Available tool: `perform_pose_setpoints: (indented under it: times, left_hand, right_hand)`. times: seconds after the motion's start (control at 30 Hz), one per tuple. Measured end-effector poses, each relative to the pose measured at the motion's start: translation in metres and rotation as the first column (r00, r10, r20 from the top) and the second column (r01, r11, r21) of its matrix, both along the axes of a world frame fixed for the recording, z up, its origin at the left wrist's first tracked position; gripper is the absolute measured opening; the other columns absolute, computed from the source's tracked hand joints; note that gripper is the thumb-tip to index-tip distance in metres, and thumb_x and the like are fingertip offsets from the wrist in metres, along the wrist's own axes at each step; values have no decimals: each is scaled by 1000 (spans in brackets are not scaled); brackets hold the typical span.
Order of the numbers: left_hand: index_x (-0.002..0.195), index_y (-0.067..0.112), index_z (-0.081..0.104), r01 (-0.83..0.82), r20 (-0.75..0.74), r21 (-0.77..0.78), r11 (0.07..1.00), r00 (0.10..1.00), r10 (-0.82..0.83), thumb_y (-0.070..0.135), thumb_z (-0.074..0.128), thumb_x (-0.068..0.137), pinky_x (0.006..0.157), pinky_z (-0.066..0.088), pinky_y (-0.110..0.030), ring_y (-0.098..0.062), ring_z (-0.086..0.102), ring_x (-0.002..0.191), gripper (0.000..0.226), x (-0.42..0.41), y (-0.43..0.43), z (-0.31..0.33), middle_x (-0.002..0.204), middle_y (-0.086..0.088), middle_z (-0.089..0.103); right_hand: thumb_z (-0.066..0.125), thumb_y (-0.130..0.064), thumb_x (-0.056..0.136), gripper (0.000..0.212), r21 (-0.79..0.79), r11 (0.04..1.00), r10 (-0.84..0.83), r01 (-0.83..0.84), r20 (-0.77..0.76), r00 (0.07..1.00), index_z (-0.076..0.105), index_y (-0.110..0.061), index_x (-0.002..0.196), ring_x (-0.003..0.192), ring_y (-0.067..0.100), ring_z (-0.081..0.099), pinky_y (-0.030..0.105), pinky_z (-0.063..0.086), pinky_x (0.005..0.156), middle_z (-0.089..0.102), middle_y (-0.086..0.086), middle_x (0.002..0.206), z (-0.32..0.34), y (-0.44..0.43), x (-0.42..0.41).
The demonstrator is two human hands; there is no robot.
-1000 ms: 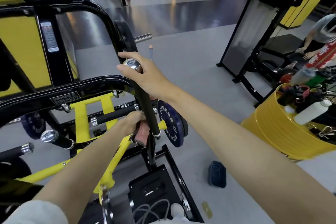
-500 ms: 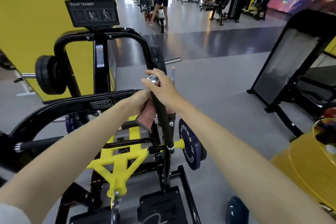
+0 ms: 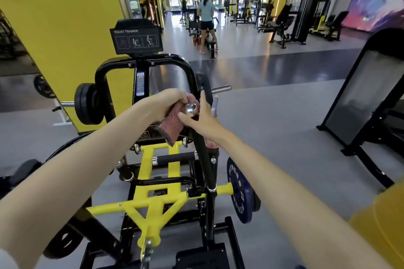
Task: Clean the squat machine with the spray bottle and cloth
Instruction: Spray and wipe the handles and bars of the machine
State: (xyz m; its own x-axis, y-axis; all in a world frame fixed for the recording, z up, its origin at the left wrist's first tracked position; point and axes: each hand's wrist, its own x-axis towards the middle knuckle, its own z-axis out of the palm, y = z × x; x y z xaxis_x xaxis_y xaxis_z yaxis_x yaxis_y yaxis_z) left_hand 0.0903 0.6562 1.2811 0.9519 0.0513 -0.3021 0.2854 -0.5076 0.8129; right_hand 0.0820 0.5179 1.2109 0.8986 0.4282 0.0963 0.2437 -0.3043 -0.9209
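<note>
The left hand (image 3: pixel 168 102) is curled tight around a bunched pink cloth (image 3: pixel 172 125), a coarse knit with a darker, speckled hem hanging in a loose fold below the fist. It holds the cloth against the top of the squat machine's (image 3: pixel 142 64) upright handle (image 3: pixel 204 159), a slim, matte black tube that tilts slightly and ends in a round, mirror-bright chrome cap (image 3: pixel 190 107); the cloth wraps the left side of that cap. The right hand (image 3: pixel 204 120) is just right of the cap with its fingers straight and spread, the index pointing up and the thumb reaching across to the cloth under the cap; whether the palm touches the handle cannot be told. The machine's frame is thick, glossy black tubing bent into a rounded arch, topped by a flat black placard (image 3: pixel 136 38) reading "SQUAT TRAINER" with 3 small diagrams. Below the hands lies a bright yellow, painted steel linkage (image 3: pixel 153 203) of square bars joined in a Y. A round, matte blue plate (image 3: pixel 239 190) with raised lettering sits on the yellow peg at right, and thick black rubber discs (image 3: pixel 87 103) hang on a chrome sleeve at left. A curved yellow drum (image 3: pixel 384 225) fills the lower right corner on the smooth grey floor (image 3: pixel 273 126).
</note>
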Motion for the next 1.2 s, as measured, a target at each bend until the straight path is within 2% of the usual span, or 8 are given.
perform_pose_setpoints:
  times: [0.13, 0.27, 0.4, 0.57, 0.7, 0.9, 1.07, 1.2]
  left_hand:
    - [76, 7, 55, 117, 59, 55, 992, 991, -120, 2, 38, 95, 64, 49, -21, -15, 56, 69, 26, -17, -27, 22, 73, -8, 63]
    - [56, 20, 71, 298, 138, 170, 939, 937, -322, 9, 41, 99, 69, 52, -18, -7, 66, 69, 54, -11, -45, 15, 79, -1, 70]
    - [70, 19, 68, 108, 184, 832, 545, 872, -454, 17, 45, 84, 79, 50, -35, -25, 58, 95, 27, -11, -40, 1, 91, -2, 68]
    - [88, 11, 69, -177, 301, 953, 244, 548, -780, 15, 47, 87, 71, 35, -34, -26, 48, 95, 23, -29, -37, -25, 96, -3, 60]
    - [87, 13, 72, -240, 424, 895, 377, 191, -885, 13, 43, 81, 80, 38, -37, -29, 50, 100, 30, -30, -2, -47, 101, -7, 65]
    - [91, 4, 75, -218, 609, 784, 581, 93, -788, -2, 49, 85, 88, 43, -34, -26, 46, 104, 27, -31, 14, -69, 113, -15, 65]
    - [107, 6, 71, -194, 912, 395, 898, 203, -357, -4, 52, 84, 92, 48, -36, -25, 47, 110, 32, -36, 4, -101, 120, -14, 59]
    - [130, 22, 55, -10, 767, -184, 983, 624, 150, 0, 50, 94, 104, 45, -35, -6, 55, 119, 43, -51, -13, -83, 128, 0, 60]
  right_hand:
    - [71, -22, 84, 78, -24, 998, 48, -52, -140, 989, 27, -11, 148, 119, 18, 51, 25, 45, 94, 51, 7, 133, -24, -16, 4]
    - [65, -7, 87, 36, -73, 997, 11, -16, -66, 998, 59, -3, 122, 100, 17, 60, 10, 46, 70, 65, 11, 116, -32, -19, 5]
    - [66, -10, 86, 29, -107, 994, 17, -22, -43, 999, 62, -6, 114, 105, 24, 64, 35, 50, 92, 68, 11, 111, -36, -18, 9]
    - [67, -13, 85, 14, -143, 990, 12, -10, 13, 1000, 63, -9, 98, 86, 13, 63, 26, 49, 77, 67, 1, 92, -39, -18, 12]
    - [65, -13, 87, 22, -99, 995, 1, -1, 4, 1000, 62, -12, 110, 101, 17, 63, 29, 50, 87, 68, 4, 106, -40, -18, 6]
    - [63, -11, 89, 23, -78, 996, -39, 40, 23, 999, 62, -4, 110, 100, 22, 64, 39, 50, 91, 69, 9, 106, -45, -14, 8]
    - [62, -6, 89, 29, -5, 1000, -22, 22, 4, 1000, 62, -7, 119, 104, 19, 63, 28, 48, 91, 68, 6, 113, -47, -14, 6]
    - [62, -7, 89, 31, -1, 1000, -1, 1, 10, 1000, 61, -7, 120, 103, 18, 63, 22, 48, 86, 67, 7, 114, -45, -15, 5]
